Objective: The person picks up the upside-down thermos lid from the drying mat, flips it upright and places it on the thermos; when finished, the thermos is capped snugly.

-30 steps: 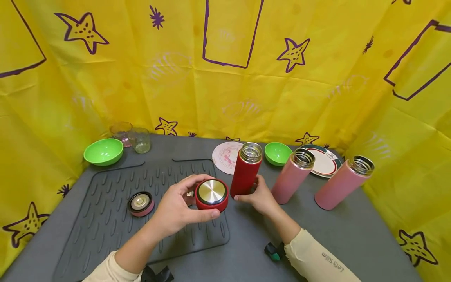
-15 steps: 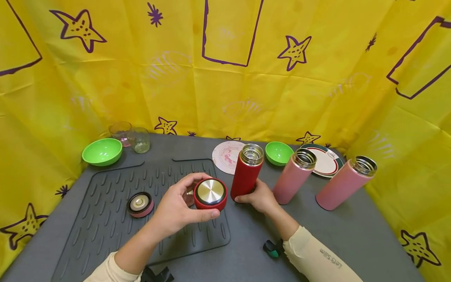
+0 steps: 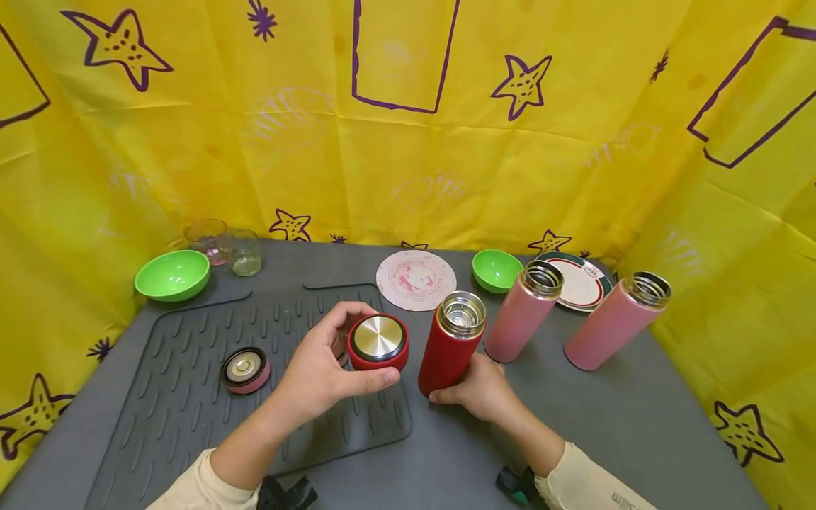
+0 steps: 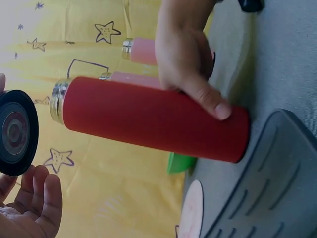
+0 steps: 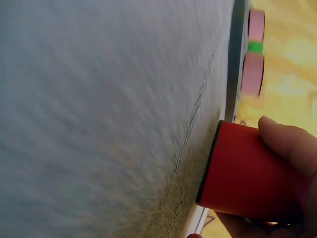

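My left hand [image 3: 321,372] pinches a red bottle lid [image 3: 380,338] between thumb and fingers, its silver top facing up. In the left wrist view the underside of that lid [image 4: 15,133] shows a dark rim. Low on a red thermos bottle [image 3: 446,358], my right hand [image 3: 487,388] keeps its grip, thumb along the near side. The bottle has no lid on, and a perforated strainer [image 3: 462,319] is visible inside its steel mouth. Lid and bottle are apart. Whether the bottle's whole base touches the table cannot be told.
Two lidless pink bottles [image 3: 524,312] [image 3: 617,322] stand to the right. An upturned pink lid [image 3: 246,370] lies on the grey drying mat [image 3: 185,397]. Green bowls [image 3: 172,276] [image 3: 497,270], glasses [image 3: 245,253], a pink round mat [image 3: 414,280] and a plate [image 3: 576,280] line the back.
My right hand has brought the red bottle nearer to me and slightly right. The left hand holds the red lid nearly still; the head view has shifted a little.
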The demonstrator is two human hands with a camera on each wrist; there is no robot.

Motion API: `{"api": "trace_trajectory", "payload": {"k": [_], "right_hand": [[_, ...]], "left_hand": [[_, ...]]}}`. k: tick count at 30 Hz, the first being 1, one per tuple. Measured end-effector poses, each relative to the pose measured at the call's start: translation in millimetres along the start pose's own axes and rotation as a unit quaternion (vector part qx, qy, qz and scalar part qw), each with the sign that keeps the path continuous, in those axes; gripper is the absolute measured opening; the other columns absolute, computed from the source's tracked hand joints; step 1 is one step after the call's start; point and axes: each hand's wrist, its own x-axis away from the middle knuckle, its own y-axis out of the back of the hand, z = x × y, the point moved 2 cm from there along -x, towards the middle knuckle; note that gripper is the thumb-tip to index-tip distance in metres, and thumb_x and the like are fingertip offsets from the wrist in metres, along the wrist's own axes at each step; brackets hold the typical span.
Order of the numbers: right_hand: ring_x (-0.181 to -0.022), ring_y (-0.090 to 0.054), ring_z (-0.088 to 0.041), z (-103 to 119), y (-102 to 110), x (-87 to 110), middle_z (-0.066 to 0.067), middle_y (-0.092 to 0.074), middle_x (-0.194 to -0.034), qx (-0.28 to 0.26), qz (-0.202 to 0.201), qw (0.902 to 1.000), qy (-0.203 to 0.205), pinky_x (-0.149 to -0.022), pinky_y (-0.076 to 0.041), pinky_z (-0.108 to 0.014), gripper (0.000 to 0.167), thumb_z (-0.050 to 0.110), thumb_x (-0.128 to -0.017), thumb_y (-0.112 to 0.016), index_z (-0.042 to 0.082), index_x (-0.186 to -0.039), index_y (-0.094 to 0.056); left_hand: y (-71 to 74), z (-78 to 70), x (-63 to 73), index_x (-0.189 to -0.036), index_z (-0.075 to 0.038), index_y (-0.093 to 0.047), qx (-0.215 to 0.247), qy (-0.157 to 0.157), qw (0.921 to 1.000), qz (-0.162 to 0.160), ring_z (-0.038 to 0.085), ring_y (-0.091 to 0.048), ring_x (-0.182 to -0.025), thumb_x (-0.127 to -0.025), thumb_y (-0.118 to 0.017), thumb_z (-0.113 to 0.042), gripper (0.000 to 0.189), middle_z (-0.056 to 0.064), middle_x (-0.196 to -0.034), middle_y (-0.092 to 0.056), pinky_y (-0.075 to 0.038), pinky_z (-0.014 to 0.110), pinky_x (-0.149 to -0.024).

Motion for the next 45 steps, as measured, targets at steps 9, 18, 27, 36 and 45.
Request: {"api": "trace_trajectory", "payload": {"k": [9,18,27,36,45], "right_hand": [[-0.079,-0.061,-0.011,2,0,35.6,0.011,-0.067,-0.089,-0.023,0.034,0.9990,0.017,-0.074,-0.049,-0.039,0.054,0.031,-0.061,-0.093,0.016,-0.105,-0.066],[-0.082,-0.061,-0.013,3,-1,46.6,0.010,-0.066,-0.092,-0.034,0.055,0.9976,0.024,-0.076,-0.051,-0.040,0.056,0.030,-0.063,-0.092,0.014,-0.109,-0.064],[-0.085,-0.062,-0.013,2,0,46.0,0.010,-0.066,-0.094,-0.037,0.053,0.9975,0.029,-0.080,-0.050,-0.041,0.058,0.028,-0.063,-0.092,0.014,-0.111,-0.063],[-0.085,-0.062,-0.013,2,1,45.6,0.009,-0.067,-0.096,-0.047,0.049,0.9971,0.034,-0.080,-0.051,-0.041,0.059,0.027,-0.063,-0.092,0.013,-0.112,-0.063],[-0.085,-0.062,-0.013,1,-1,44.8,0.009,-0.067,-0.096,-0.043,0.050,0.9973,0.033,-0.081,-0.051,-0.042,0.059,0.028,-0.063,-0.093,0.014,-0.111,-0.063]], "left_hand": [[-21.6,-22.5,-24.3,-0.123,-0.029,-0.064,-0.122,-0.056,0.9908,-0.017,0.015,-0.057,-0.096,-0.069,-0.090,-0.030,0.060,-0.009,-0.111,-0.063,-0.051,0.040,-0.077],[-50.6,-35.7,-44.4,-0.121,-0.026,-0.069,-0.149,-0.124,0.9810,0.006,0.010,-0.053,-0.099,-0.063,-0.093,-0.034,0.063,-0.017,-0.107,-0.067,-0.047,0.034,-0.079],[-64.9,-26.4,-51.9,-0.119,-0.025,-0.071,-0.156,-0.132,0.9785,0.030,0.007,-0.054,-0.105,-0.059,-0.095,-0.035,0.065,-0.015,-0.115,-0.064,-0.049,0.037,-0.081],[-65.4,-22.7,-53.1,-0.120,-0.025,-0.070,-0.156,-0.135,0.9772,0.048,0.007,-0.054,-0.103,-0.060,-0.095,-0.035,0.065,-0.015,-0.114,-0.063,-0.049,0.038,-0.080],[-65.0,-22.4,-52.8,-0.119,-0.026,-0.070,-0.159,-0.136,0.9763,0.056,0.007,-0.054,-0.098,-0.062,-0.094,-0.035,0.062,-0.015,-0.109,-0.063,-0.048,0.033,-0.079]]}}
